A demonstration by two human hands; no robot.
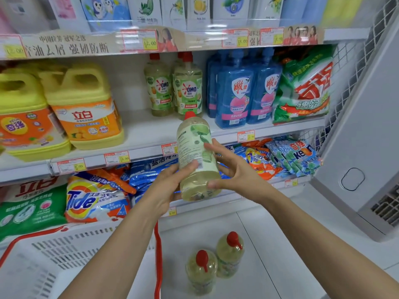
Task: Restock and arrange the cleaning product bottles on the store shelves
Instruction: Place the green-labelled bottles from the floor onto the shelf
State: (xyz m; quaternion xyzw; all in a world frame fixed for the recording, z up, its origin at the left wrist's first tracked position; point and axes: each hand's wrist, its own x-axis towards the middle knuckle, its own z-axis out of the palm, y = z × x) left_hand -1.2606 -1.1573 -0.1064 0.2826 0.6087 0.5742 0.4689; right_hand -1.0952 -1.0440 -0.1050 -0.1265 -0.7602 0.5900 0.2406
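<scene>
The middle shelf runs across the view. Below it, on the floor, sits a white basket with a red handle. On the shelf's left stand yellow jugs labelled 立白 and 奇强. At its right end leans a green 奇强 bag, with blue bottles beside it. Under the shelf lies a Tide bag. At the shelf's centre stand OMO bottles with red caps. Just in front of the shelf's edge, the held bottle tilts cap-up with its back label of small print facing the camera. The left hand grips it from below, thumb across the label. The right hand touches its side with spread, nearly straight fingers. Two matching floor bottles stand below the shelf. A price tag on the shelf's rail reads 10.00.
</scene>
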